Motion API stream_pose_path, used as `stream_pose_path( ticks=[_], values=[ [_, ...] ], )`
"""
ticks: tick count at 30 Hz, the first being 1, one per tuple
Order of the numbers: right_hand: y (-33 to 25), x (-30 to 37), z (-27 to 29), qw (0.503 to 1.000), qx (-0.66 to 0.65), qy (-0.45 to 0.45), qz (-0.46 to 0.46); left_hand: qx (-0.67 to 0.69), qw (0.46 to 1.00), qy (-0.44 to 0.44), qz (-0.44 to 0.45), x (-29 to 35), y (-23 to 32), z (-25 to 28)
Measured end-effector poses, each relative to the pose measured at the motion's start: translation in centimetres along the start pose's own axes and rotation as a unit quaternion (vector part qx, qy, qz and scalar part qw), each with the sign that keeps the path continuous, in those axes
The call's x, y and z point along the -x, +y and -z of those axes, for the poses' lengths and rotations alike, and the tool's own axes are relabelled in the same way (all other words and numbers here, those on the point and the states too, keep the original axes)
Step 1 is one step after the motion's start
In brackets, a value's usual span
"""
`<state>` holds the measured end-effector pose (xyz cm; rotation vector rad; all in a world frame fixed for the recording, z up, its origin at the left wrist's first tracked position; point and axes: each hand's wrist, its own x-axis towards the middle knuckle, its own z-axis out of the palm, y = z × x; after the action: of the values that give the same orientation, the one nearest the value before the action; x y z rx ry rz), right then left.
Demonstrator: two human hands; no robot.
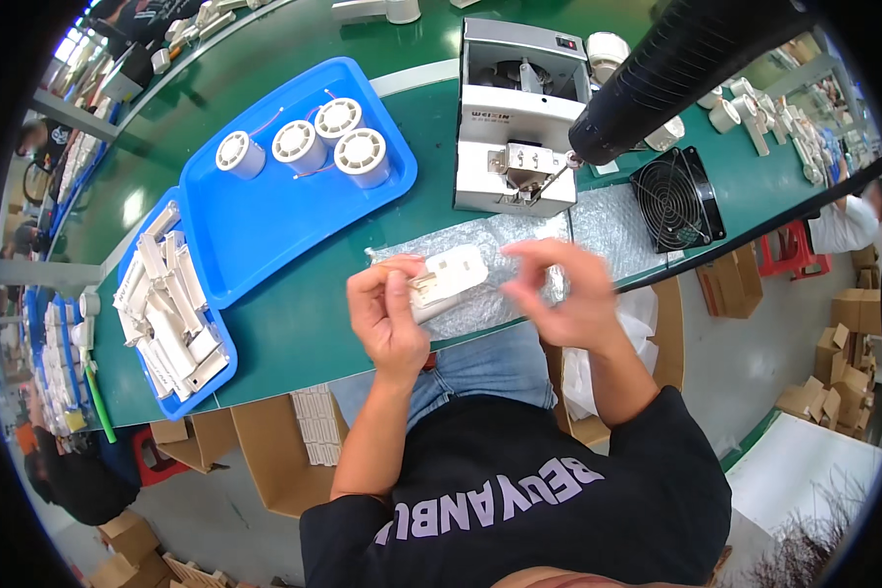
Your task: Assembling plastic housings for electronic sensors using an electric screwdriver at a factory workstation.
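My left hand (pixel 390 318) grips a white plastic housing (pixel 451 276) with small cut-outs in its rounded face. It is held over the bubble wrap near the table's front edge. Just right of the housing, apart from it, is my right hand (pixel 568 294), slightly blurred. Its thumb and index finger stand apart, and nothing shows between them. Beyond both hands stands a grey and white screw feeder (pixel 514 122). A black electric screwdriver (pixel 691 73) slants in from the upper right, its tip close to the feeder's front.
A blue tray (pixel 265 235) holds several white round fan-like parts (pixel 363 157). Left of it, a smaller blue tray (pixel 227 367) is heaped with white handle pieces (pixel 167 304). A black fan (pixel 676 201) stands right of the bubble wrap (pixel 608 230). Cardboard boxes (pixel 274 461) sit below the table edge.
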<state>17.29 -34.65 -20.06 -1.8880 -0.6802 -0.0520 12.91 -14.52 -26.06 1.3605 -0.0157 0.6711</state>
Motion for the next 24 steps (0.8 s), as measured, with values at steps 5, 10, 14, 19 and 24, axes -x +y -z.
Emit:
stream_pose_path(
  ticks=[5, 10, 14, 19, 24],
  values=[
    [-4.4, -9.2, 3.5, 0.850, 0.012, 0.414, 0.326, -0.034, 0.998, 0.010, -0.055, -0.7, -0.1, -0.7],
    [-6.6, -11.7, 5.8, 0.879, -0.017, 0.350, 0.323, -0.130, 0.982, -0.068, -0.115, -0.7, -0.6, -0.4],
    [-8.8, -11.7, 5.0, 0.924, -0.047, 0.308, 0.222, -0.144, 0.975, -0.103, -0.135, -1.2, -0.5, -0.5],
    [-8.2, -12.6, 6.5, 0.905, -0.186, 0.250, 0.289, -0.120, 0.984, -0.085, -0.102, -0.8, -0.7, -0.5],
    [-10.6, -14.9, 5.5, 0.907, 0.054, 0.350, 0.229, -0.082, 0.989, -0.088, -0.091, -0.6, -0.9, -0.6]
  ],
)
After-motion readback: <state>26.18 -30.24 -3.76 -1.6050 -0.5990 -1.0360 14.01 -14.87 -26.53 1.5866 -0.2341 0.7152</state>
